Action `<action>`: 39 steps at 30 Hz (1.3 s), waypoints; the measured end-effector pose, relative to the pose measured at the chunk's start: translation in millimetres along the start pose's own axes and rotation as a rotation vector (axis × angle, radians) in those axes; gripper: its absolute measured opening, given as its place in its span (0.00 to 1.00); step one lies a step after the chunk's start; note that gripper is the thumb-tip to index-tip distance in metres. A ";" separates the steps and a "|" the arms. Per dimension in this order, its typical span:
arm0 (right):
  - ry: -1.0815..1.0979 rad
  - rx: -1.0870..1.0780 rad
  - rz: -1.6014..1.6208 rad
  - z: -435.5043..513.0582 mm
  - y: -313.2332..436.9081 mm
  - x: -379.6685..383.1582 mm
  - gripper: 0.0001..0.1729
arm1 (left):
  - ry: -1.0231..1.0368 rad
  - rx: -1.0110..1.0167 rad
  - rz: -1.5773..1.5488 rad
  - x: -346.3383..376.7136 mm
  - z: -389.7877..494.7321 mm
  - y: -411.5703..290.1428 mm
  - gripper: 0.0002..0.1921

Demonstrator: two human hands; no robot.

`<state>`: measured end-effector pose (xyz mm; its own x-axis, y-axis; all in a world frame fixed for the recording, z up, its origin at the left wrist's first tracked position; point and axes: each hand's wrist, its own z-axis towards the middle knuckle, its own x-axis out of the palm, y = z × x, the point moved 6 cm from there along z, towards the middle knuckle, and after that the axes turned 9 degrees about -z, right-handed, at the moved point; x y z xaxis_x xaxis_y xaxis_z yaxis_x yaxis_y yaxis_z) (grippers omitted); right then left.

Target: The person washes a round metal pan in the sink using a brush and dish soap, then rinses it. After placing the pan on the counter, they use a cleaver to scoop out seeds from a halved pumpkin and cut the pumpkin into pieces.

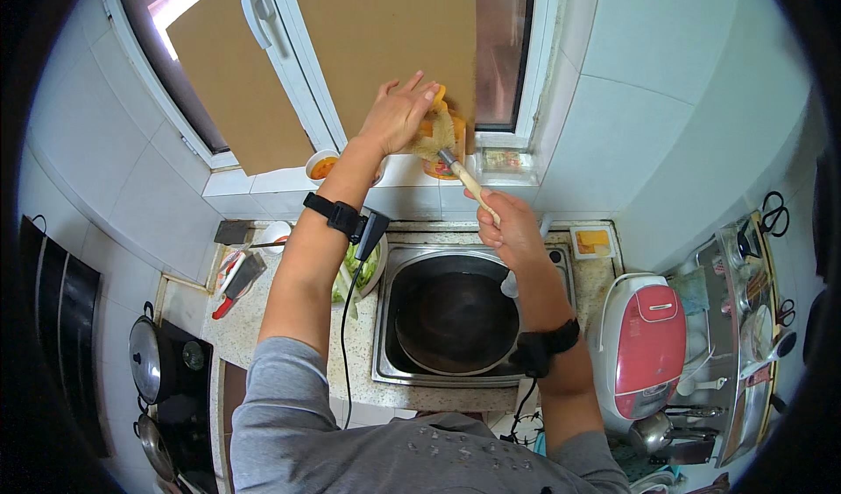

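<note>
My left hand [399, 117] reaches to the windowsill with its fingers spread. It lies against the yellow top [440, 94] of a yellow-orange bottle [460, 133]; the exact contact is partly hidden. My right hand [509, 226] grips the wooden handle [469, 182] of a pot brush. Its tan fibre bristles [439, 136] are held up in front of the bottle, just below my left hand. Below my arms, a dark wok [460, 323] sits in the stainless-steel sink [384, 362], its inside looking wet.
A bowl of cut greens [361, 267] stands left of the sink, near a red-handled knife [238, 284]. A white bowl [322, 165] is on the sill. Right of the sink are a sponge dish [593, 242], a pink rice cooker [650, 343] and a utensil rack [729, 336]. Lidded pots [146, 359] stand far left.
</note>
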<state>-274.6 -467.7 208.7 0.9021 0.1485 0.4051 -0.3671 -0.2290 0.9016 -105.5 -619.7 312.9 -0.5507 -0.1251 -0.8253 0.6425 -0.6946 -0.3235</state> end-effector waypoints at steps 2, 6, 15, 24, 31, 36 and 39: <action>-0.003 -0.011 -0.005 -2.3 -1.2 -0.5 0.18 | 0.019 -0.038 0.003 0.0 0.9 2.4 0.33; -0.036 -0.041 -0.068 -17.8 -6.4 -6.5 0.16 | -0.019 -0.090 0.081 -2.9 -2.2 3.5 0.33; -0.201 0.157 -0.397 -109.3 -87.6 -40.4 0.14 | -0.290 0.022 -0.239 -13.3 -105.5 -22.6 0.25; -0.053 0.238 -1.590 -160.6 -252.0 -88.4 0.27 | 0.652 -0.556 -0.420 159.6 -357.6 -57.6 0.29; 0.222 0.290 -1.859 -103.2 -314.5 -74.5 0.36 | 0.764 -0.623 -0.316 252.2 -482.0 -54.3 0.38; 0.016 0.440 -1.896 -100.8 -292.1 -130.1 0.34 | 0.714 -0.603 -0.289 264.1 -487.3 -55.4 0.39; 0.046 0.453 -1.864 -140.6 -289.7 -120.9 0.35 | 0.722 -0.574 -0.242 266.7 -485.0 -57.9 0.40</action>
<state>-309.2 -284.0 -80.0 0.0170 0.4853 -0.8742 0.9988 0.0314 0.0369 -31.0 -269.3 -113.0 -0.3646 0.5776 -0.7304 0.8232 -0.1668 -0.5427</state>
